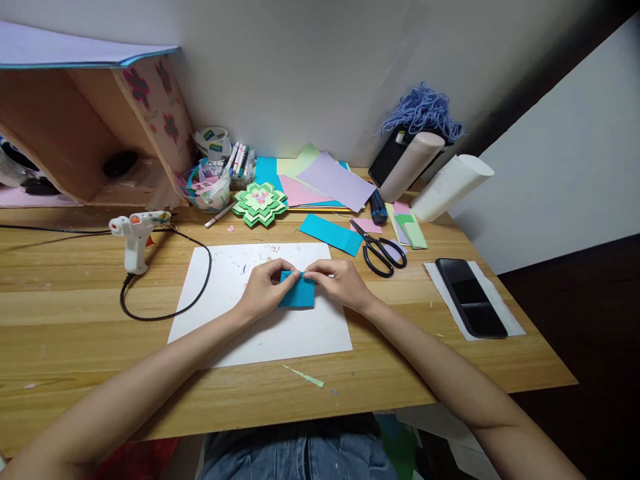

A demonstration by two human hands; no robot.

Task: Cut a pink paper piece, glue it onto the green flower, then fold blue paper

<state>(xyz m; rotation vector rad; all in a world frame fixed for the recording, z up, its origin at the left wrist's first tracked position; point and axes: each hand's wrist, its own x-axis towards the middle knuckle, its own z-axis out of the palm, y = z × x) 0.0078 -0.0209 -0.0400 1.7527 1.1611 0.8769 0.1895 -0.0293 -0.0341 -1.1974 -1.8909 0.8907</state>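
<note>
Both hands meet on a small piece of blue paper (299, 293), held above a white sheet (225, 333) marked with specks of colour. My left hand (263, 288) pinches its upper left part between thumb and fingers. At the top right edge, the fingertips of my right hand (343, 283) are closed on the same paper. The top edge is partly hidden by the fingers, and a fold there cannot be made out clearly. Just beyond lies a longer blue paper strip (331, 233), with black-handled scissors (383, 253) to its right.
A white glue gun (137, 240) stands at left, its cord looping onto the sheet. Behind are a green layered paper flower (260, 203), a tub of scraps (205, 190) and coloured papers (335, 180). A phone (470, 297) lies at right; a cardboard box (100, 133) stands back left.
</note>
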